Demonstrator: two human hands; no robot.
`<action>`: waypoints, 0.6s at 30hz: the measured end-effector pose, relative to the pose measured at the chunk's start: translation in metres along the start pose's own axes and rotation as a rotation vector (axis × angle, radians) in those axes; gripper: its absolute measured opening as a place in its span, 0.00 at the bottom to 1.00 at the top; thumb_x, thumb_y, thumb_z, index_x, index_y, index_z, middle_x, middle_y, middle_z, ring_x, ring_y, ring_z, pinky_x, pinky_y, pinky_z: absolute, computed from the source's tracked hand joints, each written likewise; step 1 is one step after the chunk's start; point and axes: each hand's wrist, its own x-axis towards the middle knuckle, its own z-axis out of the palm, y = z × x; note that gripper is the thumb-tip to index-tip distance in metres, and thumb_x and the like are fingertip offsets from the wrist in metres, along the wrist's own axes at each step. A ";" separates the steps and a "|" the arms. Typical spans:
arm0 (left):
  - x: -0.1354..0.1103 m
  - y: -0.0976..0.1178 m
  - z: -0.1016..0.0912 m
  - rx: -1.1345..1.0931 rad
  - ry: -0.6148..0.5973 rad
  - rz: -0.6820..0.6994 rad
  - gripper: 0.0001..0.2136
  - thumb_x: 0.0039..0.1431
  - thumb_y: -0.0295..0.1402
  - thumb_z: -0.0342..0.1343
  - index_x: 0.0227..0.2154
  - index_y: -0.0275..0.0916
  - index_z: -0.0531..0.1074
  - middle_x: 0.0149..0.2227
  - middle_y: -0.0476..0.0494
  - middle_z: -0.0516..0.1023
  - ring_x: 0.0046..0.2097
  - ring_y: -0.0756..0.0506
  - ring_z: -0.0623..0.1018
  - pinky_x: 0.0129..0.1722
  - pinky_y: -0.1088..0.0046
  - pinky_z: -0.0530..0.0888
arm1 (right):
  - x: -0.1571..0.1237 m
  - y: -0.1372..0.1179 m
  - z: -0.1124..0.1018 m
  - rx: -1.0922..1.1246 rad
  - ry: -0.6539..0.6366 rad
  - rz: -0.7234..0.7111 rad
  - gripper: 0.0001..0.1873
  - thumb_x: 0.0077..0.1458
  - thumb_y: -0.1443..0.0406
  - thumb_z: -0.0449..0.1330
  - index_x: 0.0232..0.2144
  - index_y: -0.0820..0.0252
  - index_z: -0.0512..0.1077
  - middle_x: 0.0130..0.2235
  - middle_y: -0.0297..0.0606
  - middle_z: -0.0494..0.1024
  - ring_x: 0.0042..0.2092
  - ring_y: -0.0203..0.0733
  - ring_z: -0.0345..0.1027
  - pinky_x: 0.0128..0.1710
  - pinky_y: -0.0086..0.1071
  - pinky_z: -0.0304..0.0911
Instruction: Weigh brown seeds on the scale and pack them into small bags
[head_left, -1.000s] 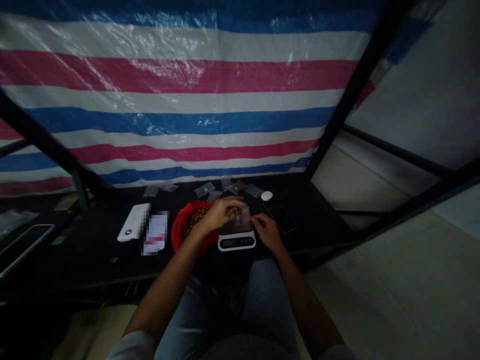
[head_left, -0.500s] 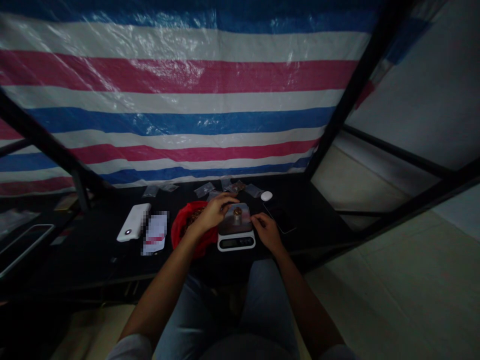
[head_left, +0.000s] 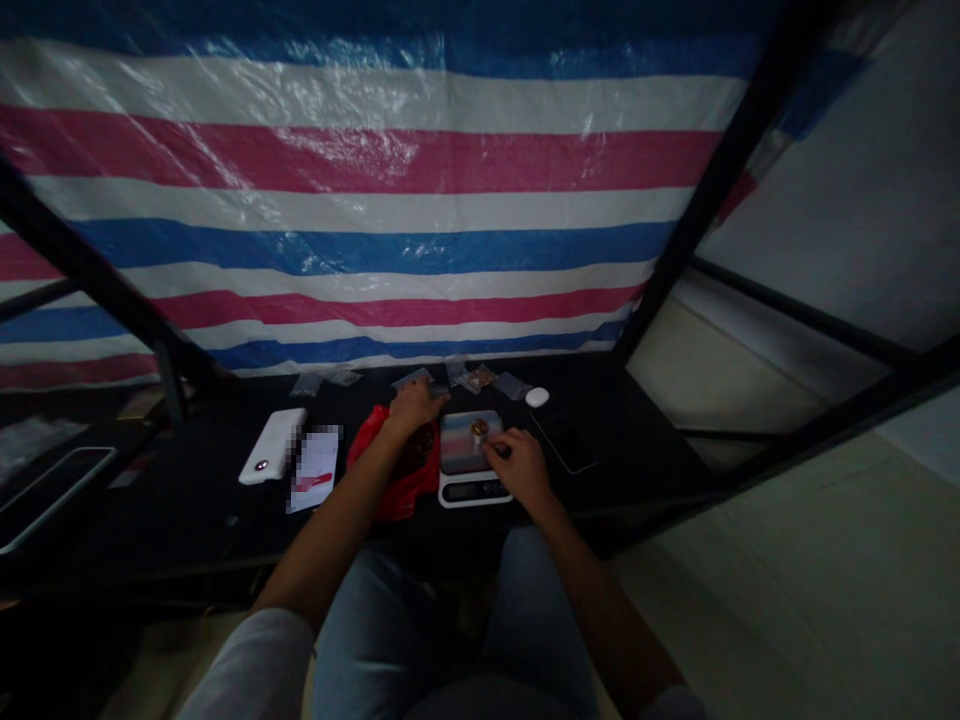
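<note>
A white digital scale (head_left: 459, 425) stands on the black table in front of me. On its plate sits a small round metal-looking cup (head_left: 478, 438) heaped with small brownish-gold pieces. My right hand (head_left: 519, 464) comes in from the right, thumb and forefinger closed at the cup's near right side. Beyond the red bag (head_left: 366, 440), my left hand (head_left: 415, 406) reaches over a clear plastic bag (head_left: 409, 378), fingers apart; whether they touch it I cannot tell. Inside the red bag are dark brownish pieces, partly covered by my left wrist.
Small clear bags (head_left: 513, 386) lie along the back, and one bag (head_left: 478, 378) holds brownish pieces. A white oval case (head_left: 537, 397) and a dark phone (head_left: 564, 440) are at right. At left lie a white device (head_left: 273, 446) and a printed card (head_left: 315, 468). Black posts (head_left: 694, 225) frame a striped sheet (head_left: 390, 240).
My left hand has moved off the scale, away and to the left, toward the clear bags. My right hand has shifted left from the scale's edge to the cup.
</note>
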 end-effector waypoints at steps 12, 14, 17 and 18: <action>0.017 0.002 0.020 -0.110 0.067 0.015 0.22 0.59 0.40 0.60 0.53 0.33 0.71 0.53 0.26 0.78 0.57 0.32 0.76 0.56 0.56 0.72 | 0.011 -0.002 -0.010 0.256 0.118 -0.165 0.07 0.62 0.66 0.62 0.37 0.55 0.81 0.34 0.38 0.78 0.40 0.44 0.71 0.43 0.37 0.65; 0.015 0.000 0.018 -0.199 0.126 0.060 0.24 0.60 0.38 0.60 0.56 0.32 0.68 0.54 0.28 0.77 0.57 0.35 0.77 0.57 0.59 0.72 | 0.016 -0.003 -0.010 0.264 0.082 -0.205 0.08 0.63 0.64 0.61 0.39 0.54 0.82 0.35 0.38 0.79 0.40 0.44 0.71 0.44 0.38 0.65; 0.009 -0.004 0.010 -0.324 0.239 0.102 0.27 0.60 0.38 0.59 0.59 0.31 0.65 0.57 0.28 0.74 0.58 0.37 0.75 0.59 0.60 0.71 | 0.020 -0.002 -0.010 0.245 0.040 -0.254 0.10 0.65 0.63 0.60 0.42 0.51 0.82 0.36 0.39 0.79 0.41 0.45 0.71 0.45 0.40 0.66; 0.005 -0.005 0.007 -0.353 0.271 0.105 0.27 0.61 0.39 0.59 0.60 0.31 0.64 0.57 0.28 0.73 0.58 0.38 0.75 0.59 0.60 0.71 | 0.020 -0.001 -0.009 0.238 0.036 -0.262 0.11 0.65 0.63 0.60 0.43 0.51 0.82 0.36 0.39 0.79 0.41 0.45 0.71 0.44 0.40 0.66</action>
